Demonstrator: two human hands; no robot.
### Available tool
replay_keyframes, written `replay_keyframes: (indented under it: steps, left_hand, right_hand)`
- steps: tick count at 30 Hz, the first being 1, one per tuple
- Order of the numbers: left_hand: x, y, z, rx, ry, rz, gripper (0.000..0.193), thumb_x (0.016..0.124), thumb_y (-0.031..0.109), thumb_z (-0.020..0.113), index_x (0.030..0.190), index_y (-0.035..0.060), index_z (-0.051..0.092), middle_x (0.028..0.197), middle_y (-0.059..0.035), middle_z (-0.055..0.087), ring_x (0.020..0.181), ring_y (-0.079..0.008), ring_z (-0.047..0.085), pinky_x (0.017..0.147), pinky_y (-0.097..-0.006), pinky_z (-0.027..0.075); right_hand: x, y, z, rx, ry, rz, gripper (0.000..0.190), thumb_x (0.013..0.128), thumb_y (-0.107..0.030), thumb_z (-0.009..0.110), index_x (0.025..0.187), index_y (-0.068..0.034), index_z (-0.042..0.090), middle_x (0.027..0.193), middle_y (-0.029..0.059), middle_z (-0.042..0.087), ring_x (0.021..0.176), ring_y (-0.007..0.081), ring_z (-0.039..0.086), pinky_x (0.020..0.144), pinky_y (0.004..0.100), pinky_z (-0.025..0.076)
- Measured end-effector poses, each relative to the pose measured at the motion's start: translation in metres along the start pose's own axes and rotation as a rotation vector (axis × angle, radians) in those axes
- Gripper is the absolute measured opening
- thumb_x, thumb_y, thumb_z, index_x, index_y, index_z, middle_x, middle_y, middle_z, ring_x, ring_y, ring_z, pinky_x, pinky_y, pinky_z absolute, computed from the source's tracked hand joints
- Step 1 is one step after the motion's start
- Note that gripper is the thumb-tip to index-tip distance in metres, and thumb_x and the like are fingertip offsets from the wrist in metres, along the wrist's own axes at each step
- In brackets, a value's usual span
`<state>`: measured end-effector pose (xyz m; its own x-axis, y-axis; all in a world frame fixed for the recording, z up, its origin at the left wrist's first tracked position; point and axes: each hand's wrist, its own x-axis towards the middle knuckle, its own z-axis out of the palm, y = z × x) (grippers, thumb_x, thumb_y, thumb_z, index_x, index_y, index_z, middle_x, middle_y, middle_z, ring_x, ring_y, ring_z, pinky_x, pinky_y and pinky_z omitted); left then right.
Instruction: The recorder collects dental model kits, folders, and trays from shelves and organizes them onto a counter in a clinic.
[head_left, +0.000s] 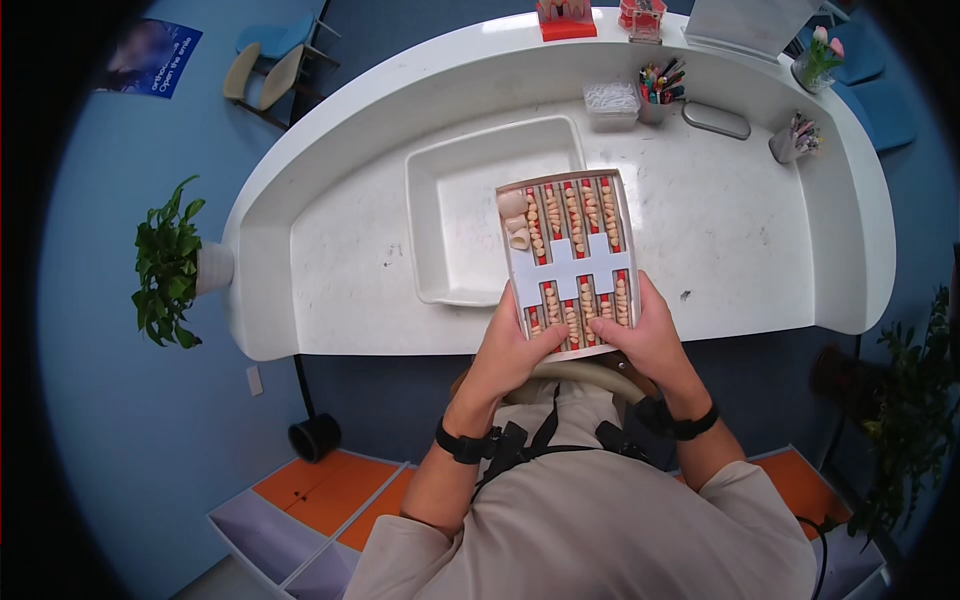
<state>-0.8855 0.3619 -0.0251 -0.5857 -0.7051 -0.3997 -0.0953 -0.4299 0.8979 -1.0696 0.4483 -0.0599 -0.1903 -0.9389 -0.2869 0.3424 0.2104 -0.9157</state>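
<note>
Between both hands I hold a shallow rectangular box (577, 264) of artificial teeth, tilted above the desk's front edge. Its rows of cream teeth (574, 217) sit on red strips in grey grooves, with a white cut-out card (570, 268) across the middle. Larger tooth-coloured pieces (514, 217) lie in the upper left corner. My left hand (517, 341) grips the lower left side, thumb over the bottom rows. On the lower right side, my right hand (641, 326) grips likewise. Behind the box stands a white plastic tub (431, 294), partly covered by it.
A curved white desk (345, 285) with a raised rim surrounds the tub. Along its back are a box of white items (611, 105), a pen cup (656, 109), a grey case (716, 120) and another cup (785, 145). A potted plant (214, 268) stands left; red dental models (568, 28) top the rim.
</note>
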Motion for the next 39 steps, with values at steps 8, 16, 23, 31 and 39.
replay_keyframes:
  steps: [8,16,23,31,39]
  left_hand:
    - [0.004,-0.008,0.008,0.056,0.074,0.068,0.071,0.083,-0.006,0.071,0.144,-0.0024,0.035,0.131,-0.0134,0.058,0.118,-0.0184,0.062,0.098,-0.0338,0.054]
    - [0.004,0.002,0.006,0.09,0.042,0.072,0.08,0.08,-0.002,0.077,0.145,-0.0021,0.031,0.131,-0.014,0.057,0.119,-0.0197,0.061,0.099,-0.0341,0.054]
    - [0.006,-0.011,0.002,0.059,0.033,0.023,0.076,0.084,0.002,0.076,0.145,-0.0004,0.031,0.127,-0.0131,0.059,0.111,-0.0187,0.064,0.087,-0.0319,0.06]
    - [0.014,-0.031,-0.034,-0.116,0.215,-0.193,0.053,0.095,0.009,0.068,0.139,0.0001,0.039,0.117,-0.0128,0.065,0.088,-0.0169,0.07,0.064,-0.026,0.064]
    - [0.082,-0.027,-0.104,0.122,0.262,-0.231,0.049,0.095,0.009,0.067,0.135,0.0009,0.041,0.111,-0.0113,0.066,0.083,-0.0153,0.069,0.063,-0.0254,0.063]
  right_hand:
    - [0.002,0.003,-0.004,-0.089,0.023,-0.041,0.042,0.092,-0.005,0.066,0.129,0.005,0.049,0.118,0.0127,0.066,0.107,0.0153,0.062,0.095,0.0326,0.051]
    - [0.002,0.009,-0.002,-0.01,0.016,-0.038,0.04,0.094,-0.003,0.064,0.129,0.005,0.049,0.12,0.013,0.064,0.108,0.0149,0.061,0.095,0.0326,0.051]
    - [0.005,0.013,-0.005,0.002,-0.004,-0.017,0.043,0.094,-0.003,0.064,0.132,0.006,0.047,0.121,0.0129,0.064,0.11,0.0148,0.06,0.097,0.0326,0.051]
    - [0.026,0.04,-0.021,-0.008,-0.011,0.131,0.038,0.102,-0.011,0.055,0.137,0.002,0.047,0.102,0.0097,0.069,0.081,0.0114,0.065,0.075,0.027,0.055]
    - [0.081,0.13,-0.089,-0.854,0.313,0.019,0.06,0.094,-0.026,0.066,0.146,-0.005,0.045,0.134,0.0272,0.055,0.12,0.0357,0.054,0.099,0.049,0.048]
